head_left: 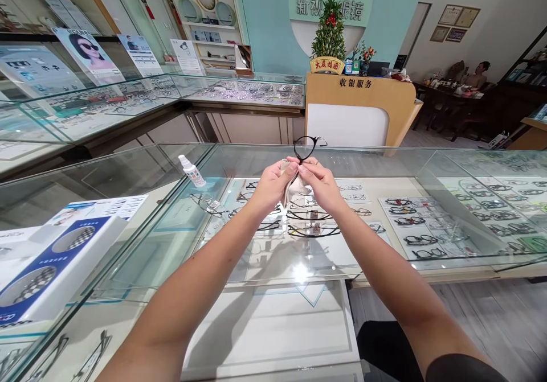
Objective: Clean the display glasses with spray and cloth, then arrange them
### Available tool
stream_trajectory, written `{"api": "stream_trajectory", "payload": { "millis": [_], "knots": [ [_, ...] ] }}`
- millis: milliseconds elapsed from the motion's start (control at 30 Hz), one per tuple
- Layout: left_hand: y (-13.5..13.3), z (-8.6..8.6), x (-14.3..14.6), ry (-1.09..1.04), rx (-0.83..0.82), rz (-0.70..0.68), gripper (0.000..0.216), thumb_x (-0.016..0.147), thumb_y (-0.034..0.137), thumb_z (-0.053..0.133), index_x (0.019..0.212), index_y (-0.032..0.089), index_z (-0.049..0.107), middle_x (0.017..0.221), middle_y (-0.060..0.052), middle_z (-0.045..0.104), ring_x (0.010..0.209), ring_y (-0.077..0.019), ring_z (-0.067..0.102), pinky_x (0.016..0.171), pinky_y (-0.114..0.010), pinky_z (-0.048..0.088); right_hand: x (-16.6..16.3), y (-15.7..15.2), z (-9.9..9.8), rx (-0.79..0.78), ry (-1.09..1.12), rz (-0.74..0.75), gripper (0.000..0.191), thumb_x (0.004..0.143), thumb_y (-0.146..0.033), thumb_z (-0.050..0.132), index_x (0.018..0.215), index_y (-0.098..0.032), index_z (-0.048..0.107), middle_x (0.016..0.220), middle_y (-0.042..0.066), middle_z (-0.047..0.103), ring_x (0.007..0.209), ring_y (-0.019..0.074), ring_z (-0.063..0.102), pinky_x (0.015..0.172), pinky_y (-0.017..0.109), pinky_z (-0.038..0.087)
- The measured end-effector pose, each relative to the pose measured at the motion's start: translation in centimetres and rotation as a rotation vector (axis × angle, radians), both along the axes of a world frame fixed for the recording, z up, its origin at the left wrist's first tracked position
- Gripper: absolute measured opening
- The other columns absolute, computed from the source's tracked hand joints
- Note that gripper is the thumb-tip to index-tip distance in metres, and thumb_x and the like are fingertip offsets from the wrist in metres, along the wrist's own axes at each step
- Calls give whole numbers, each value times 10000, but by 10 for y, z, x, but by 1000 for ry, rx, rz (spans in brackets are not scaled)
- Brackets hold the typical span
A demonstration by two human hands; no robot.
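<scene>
In the head view, the glasses (pixel 305 149) are up in the air above the glass tabletop (pixel 243 163), between the 2 hands. 1 round dark rim stands clear above the fingertips, and the front's long axis runs roughly up and down; a short piece at the rim's upper right points right. The lower part is hidden by fingers and cloth (pixel 294 191). The left hand (pixel 272 184) has its grip pinched on the cloth, which hangs down between the hands. The right hand (pixel 319 181) has its grip closed on the glasses, thumb and fingers just below the rim. A white bottle (pixel 192 171) stands on the tabletop, left of the hands. Dark frames (pixel 314 234) lie in rows under the glass.
</scene>
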State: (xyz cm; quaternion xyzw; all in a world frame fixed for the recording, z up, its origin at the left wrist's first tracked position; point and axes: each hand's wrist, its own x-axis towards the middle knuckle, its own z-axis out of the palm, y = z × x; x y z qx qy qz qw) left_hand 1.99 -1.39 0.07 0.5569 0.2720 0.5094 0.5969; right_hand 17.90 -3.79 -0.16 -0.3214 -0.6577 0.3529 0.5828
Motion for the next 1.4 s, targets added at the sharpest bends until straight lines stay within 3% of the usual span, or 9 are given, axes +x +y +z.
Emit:
{"api": "stream_trajectory", "payload": {
  "millis": [167, 367, 533, 733, 833, 1000, 1133, 1233, 1400],
  "knots": [
    [0, 3, -3, 46, 49, 5, 723, 780, 790, 870, 1084, 154, 711, 758, 6, 666, 624, -113, 560, 584, -231, 450, 1, 4, -4, -7, 39, -48, 553, 936, -756, 723, 812, -220, 781, 1098, 104, 708, 1112, 261, 577, 1048, 428, 487],
    [5, -3, -8, 140, 110, -128, 611, 849, 703, 869, 1095, 167, 711, 877, -25, 695, 725, -133, 616, 647, -235, 489, 8, 8, -2, -44, 81, -73, 561, 922, -781, 727, 926, -232, 844, 1107, 81, 729, 1102, 255, 597, 1071, 428, 491],
    [3, -3, -5, 112, 78, -59, 699, 798, 694, 914, 1220, 191, 674, 813, 11, 686, 614, -113, 569, 544, -223, 424, 6, 7, -3, -32, 26, -18, 613, 924, -827, 695, 820, -229, 783, 1122, 93, 721, 1141, 268, 581, 1057, 423, 495],
    [1, 2, -3, 103, 99, 23, 718, 817, 829, 807, 1064, 162, 712, 760, -8, 679, 642, -141, 593, 596, -251, 469, 4, 7, -5, -5, -1, -42, 670, 899, -851, 706, 663, -224, 683, 964, 92, 660, 1076, 275, 588, 1005, 424, 479],
    [3, 2, -6, 160, 144, -39, 681, 865, 813, 774, 1057, 160, 748, 761, -16, 672, 698, -154, 613, 645, -251, 483, 6, 7, -3, -35, 74, -59, 603, 892, -793, 751, 679, -229, 739, 945, 86, 674, 1085, 271, 578, 1022, 419, 472],
    [7, -1, -10, 201, 144, -175, 627, 873, 707, 839, 1179, 169, 744, 939, -50, 744, 820, -170, 663, 724, -245, 505, 9, 6, 2, -85, 131, -85, 478, 919, -696, 750, 880, -229, 843, 990, 59, 639, 1035, 234, 580, 1028, 406, 473],
    [5, -2, -9, 193, 132, -103, 665, 834, 689, 881, 1209, 168, 707, 863, -19, 718, 668, -130, 599, 604, -229, 447, 8, 7, 0, -54, 86, -39, 576, 914, -752, 740, 687, -224, 727, 947, 72, 645, 1012, 246, 547, 997, 409, 473],
    [3, -1, -7, 193, 133, 8, 666, 873, 765, 800, 1159, 169, 717, 730, 8, 653, 555, -117, 524, 515, -235, 371, 5, 8, -3, -2, 8, -13, 621, 920, -799, 719, 678, -227, 693, 917, 77, 643, 1038, 262, 551, 986, 411, 463],
    [5, 1, -6, 168, 134, 15, 724, 857, 852, 746, 1045, 153, 755, 770, -23, 679, 671, -147, 590, 611, -251, 458, 5, 9, -6, -34, 25, -73, 647, 861, -861, 728, 701, -234, 735, 882, 74, 633, 1035, 268, 542, 939, 410, 478]
  ]
}}
